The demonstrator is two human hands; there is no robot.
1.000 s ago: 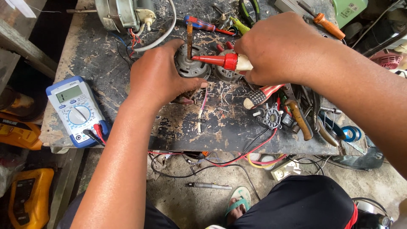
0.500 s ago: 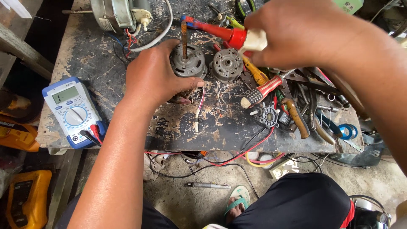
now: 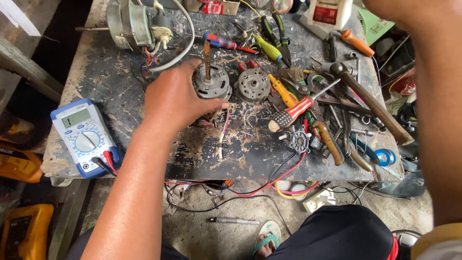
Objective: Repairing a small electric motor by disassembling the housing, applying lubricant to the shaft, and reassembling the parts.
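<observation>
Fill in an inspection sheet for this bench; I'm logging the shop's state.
Surface: workbench, dark, scratched, paint-flecked.
Job's things: rotor with upright shaft; second round motor part beside it.
Clutter: screwdrivers, pliers, hammer piled right; multimeter left.
Hands: left hand grips the rotor; right hand mostly out of frame, arm only.
Cables: red and black leads hang below the edge.
Surroundings: concrete floor, pen, yellow case.

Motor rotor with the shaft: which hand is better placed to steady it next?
Left. The left hand already cups the rotor on the bench, thumb along its near edge. The right hand is raised out of view; only its forearm shows.
</observation>
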